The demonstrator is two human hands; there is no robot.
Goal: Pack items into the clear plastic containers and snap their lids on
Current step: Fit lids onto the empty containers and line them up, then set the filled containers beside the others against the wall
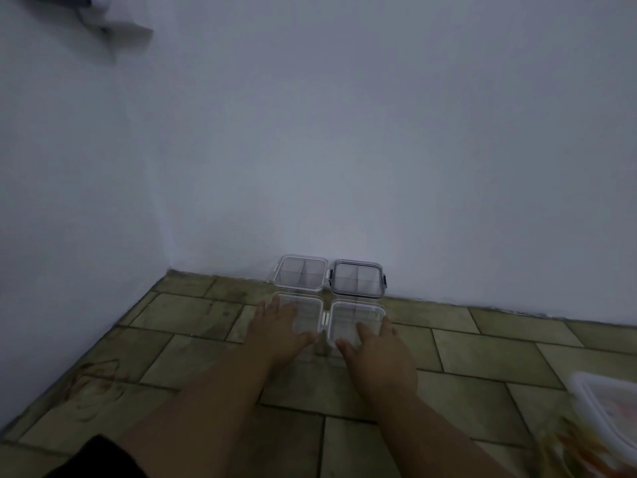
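Several clear plastic containers sit in a square on the tiled floor by the wall. At the back stand a white-latched container [299, 273] and a dark-rimmed container [357, 278], both with dividers showing inside. In front of them, my left hand [280, 330] grips the near-left container [305, 315], with fingers on its left side and thumb at its front corner. My right hand [378, 350] holds the near-right container [355, 317], its fingers curled over the front and right edge. The image is blurred, and I cannot make out any contents.
A white wall rises directly behind the containers, with a corner at the left. Another lidded container [610, 408] with orange contents sits at the right edge, blurred. Tiled floor [482, 360] stretches on both sides. A dark object [103, 19] hangs at the upper left.
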